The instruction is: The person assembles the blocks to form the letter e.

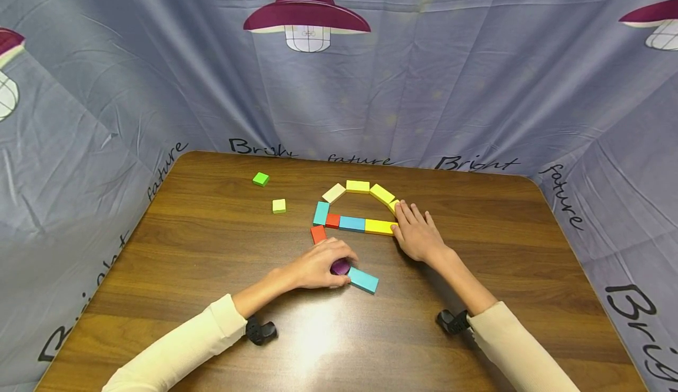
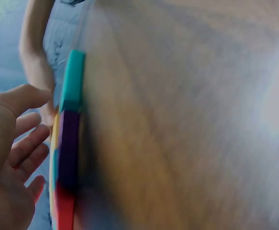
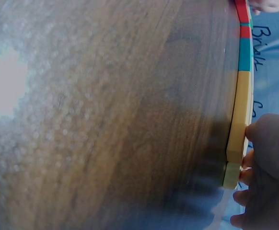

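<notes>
In the head view my left hand [image 1: 323, 265] is over a purple block [image 1: 341, 266], thumb and fingers loosely bent and spread around it. The left wrist view has these fingertips just short of the purple block [image 2: 68, 148], which stands in line between a teal block [image 2: 73, 79] and a red block [image 2: 65, 208]. My right hand [image 1: 421, 233] lies with straight fingers at the right corner of the block outline, its fingertips on the end of the long yellow block [image 1: 378, 227] and a smaller yellow block [image 1: 394, 206].
An arch of yellow and cream blocks [image 1: 358, 186] curves above a straight row with blue [image 1: 352, 223] and red blocks [image 1: 332, 221]. A teal block [image 1: 321, 213] joins them at the left. Apart lie a green block [image 1: 261, 179] and a pale yellow-green block [image 1: 279, 206] on the wooden table [image 1: 212, 233].
</notes>
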Demonstrator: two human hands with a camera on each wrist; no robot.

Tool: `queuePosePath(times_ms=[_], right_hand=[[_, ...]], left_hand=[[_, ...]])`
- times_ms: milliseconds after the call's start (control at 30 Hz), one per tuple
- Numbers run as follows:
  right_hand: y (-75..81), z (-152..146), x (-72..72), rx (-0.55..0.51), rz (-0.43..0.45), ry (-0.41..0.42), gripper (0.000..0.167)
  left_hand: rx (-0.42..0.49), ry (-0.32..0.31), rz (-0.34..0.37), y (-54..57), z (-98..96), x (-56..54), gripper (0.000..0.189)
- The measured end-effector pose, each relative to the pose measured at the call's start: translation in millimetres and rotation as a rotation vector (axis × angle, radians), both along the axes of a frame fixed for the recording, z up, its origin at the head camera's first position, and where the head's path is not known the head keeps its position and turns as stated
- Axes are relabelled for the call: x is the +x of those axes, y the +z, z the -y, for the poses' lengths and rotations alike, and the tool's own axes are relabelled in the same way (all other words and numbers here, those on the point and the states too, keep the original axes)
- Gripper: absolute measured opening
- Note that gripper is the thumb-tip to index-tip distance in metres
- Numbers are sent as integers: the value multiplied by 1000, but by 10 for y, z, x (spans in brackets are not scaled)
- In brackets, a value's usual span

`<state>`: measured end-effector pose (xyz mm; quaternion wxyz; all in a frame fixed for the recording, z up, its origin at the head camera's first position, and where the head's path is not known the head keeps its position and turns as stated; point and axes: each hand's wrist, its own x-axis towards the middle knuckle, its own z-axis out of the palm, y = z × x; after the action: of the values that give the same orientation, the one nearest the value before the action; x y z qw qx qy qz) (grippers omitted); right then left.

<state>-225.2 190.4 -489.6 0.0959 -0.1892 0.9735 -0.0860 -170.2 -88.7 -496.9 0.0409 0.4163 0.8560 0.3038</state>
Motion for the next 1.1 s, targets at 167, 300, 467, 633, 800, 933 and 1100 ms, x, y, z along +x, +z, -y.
queuePosePath(times_ms=[167,300,467,633,800,933,1100], right_hand=[[-7,-1,1,-1,-12,5,60],[-5,0,4,-9,-12,6,60],[-13,-1,4,-9,-15,14,60],[-21,-10,4,-9,-17,10,60],[-26,-13,1,-7,-18,16,61],[-21,-10,7,-6,-17,13,61],[-14,-21,11,5,-12,10,61]], left_hand=[[110,150,-17,82,258,-132,40],[154,344,-36,142,620,-297,47],[80,550,31,162,1082,-465,55],[21,592,130,90,1339,-560,57],[43,601,128,-29,1396,-594,44],[68,606,124,-52,1392,-613,47],[55,579,127,-56,1380,-674,44]])
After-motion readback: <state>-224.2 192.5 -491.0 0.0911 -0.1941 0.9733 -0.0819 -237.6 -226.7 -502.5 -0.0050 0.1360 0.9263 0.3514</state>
